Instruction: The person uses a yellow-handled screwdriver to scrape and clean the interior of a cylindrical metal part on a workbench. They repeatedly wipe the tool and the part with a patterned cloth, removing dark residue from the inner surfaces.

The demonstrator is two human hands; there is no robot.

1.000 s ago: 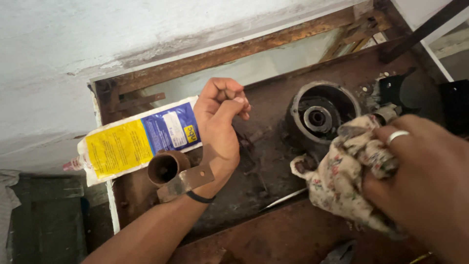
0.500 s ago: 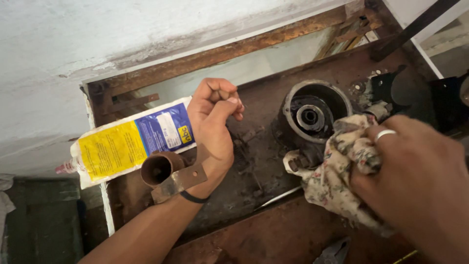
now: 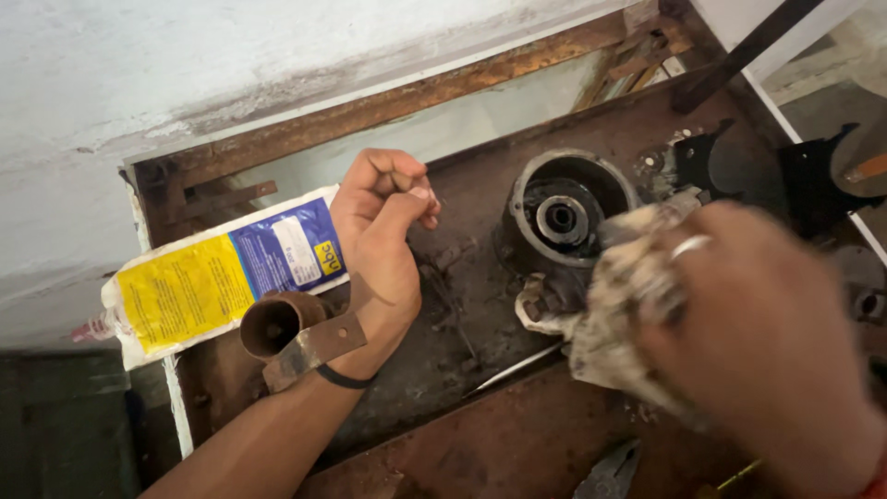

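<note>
We hold a patterned rag (image 3: pixel 617 305) bunched in our right hand (image 3: pixel 758 342), fingers curled tight around the cloth; the hand is blurred, so we cannot make out each finger, but a ring shows on one. The rag lies just below and to the right of the round metal housing (image 3: pixel 571 205), with its upper fold touching or all but touching the housing's lower right rim. The housing opens upward toward us, its bearing hub (image 3: pixel 561 218) sitting in the middle of the bore. So the right hand is by far the nearer one to the housing.

Our left hand (image 3: pixel 381 240) is closed into a loose fist, thumb pressed against the curled fingers. Whether it pinches anything small we cannot tell. Its wrist rests on the rusty metal base plate (image 3: pixel 462 370), well left of the housing.

Just beside that wrist, near the plate's left edge, sits a rusty pipe stub with a strap bracket (image 3: pixel 296 337). Beyond it a yellow and blue packet (image 3: pixel 217 277) lies across the left edge, its long axis running left to right. A thin metal rod (image 3: pixel 513 368) lies on the plate below the housing, and pliers (image 3: pixel 610 473) show at the near edge. The plate is grimy and flaked with rust. A stained white wall (image 3: pixel 185 74) rises behind its far edge.
</note>
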